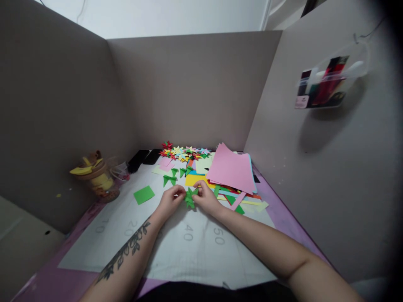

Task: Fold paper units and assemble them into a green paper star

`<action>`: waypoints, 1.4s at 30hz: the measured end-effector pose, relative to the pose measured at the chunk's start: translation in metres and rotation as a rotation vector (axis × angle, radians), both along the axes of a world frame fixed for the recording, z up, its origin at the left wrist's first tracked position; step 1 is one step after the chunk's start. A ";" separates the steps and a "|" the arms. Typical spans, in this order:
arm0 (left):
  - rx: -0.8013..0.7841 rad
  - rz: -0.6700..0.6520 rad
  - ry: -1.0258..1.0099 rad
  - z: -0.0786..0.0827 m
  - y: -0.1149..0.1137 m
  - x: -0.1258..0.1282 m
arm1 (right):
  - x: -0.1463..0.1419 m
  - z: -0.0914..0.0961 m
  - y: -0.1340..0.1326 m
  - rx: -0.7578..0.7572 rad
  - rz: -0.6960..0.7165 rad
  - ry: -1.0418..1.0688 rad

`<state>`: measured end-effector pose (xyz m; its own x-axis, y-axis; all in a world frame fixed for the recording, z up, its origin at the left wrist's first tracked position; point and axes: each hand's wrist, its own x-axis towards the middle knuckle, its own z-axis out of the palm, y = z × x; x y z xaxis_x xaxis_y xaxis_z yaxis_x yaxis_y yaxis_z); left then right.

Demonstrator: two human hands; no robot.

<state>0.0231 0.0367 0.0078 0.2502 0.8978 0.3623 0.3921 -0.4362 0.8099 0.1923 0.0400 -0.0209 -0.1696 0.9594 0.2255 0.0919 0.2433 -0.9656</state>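
Note:
A green folded-paper star (189, 198) is held between my two hands, just above the white mat. My left hand (171, 198) pinches its left side with thumb and forefinger. On the opposite side, my right hand (207, 199) grips the star's right points, fingers closed. Several small green folded pieces (170, 180) lie just beyond my hands. A flat green paper rectangle (144, 195) rests to the left of my left hand. Where my fingertips meet the star, parts of its points are hidden.
Multicoloured paper stars (182, 153) are heaped at the back. Pink paper sheets (231, 167) top a pile of coloured strips at right. A pot (100, 182) and dark flat objects (138, 159) stand left. A clear holder (330, 84) hangs on the right partition. The white mat (201, 256) bears printed numbers.

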 end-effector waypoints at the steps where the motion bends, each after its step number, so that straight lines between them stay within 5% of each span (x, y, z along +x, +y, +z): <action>1: 0.034 -0.015 0.025 -0.001 0.000 -0.001 | 0.000 -0.001 0.000 0.002 -0.008 -0.005; 6: 0.106 -0.027 0.059 -0.004 0.002 -0.002 | 0.000 -0.001 0.000 0.037 -0.033 -0.023; 16: -0.181 0.004 -0.133 -0.013 0.001 0.009 | -0.002 0.004 -0.005 0.190 -0.158 -0.152; 33: -0.132 0.082 0.076 -0.017 0.004 0.009 | -0.003 0.006 -0.006 0.178 -0.153 -0.130; 42: -0.382 0.096 -0.277 -0.011 -0.001 0.013 | -0.004 0.001 0.001 -0.008 -0.081 0.084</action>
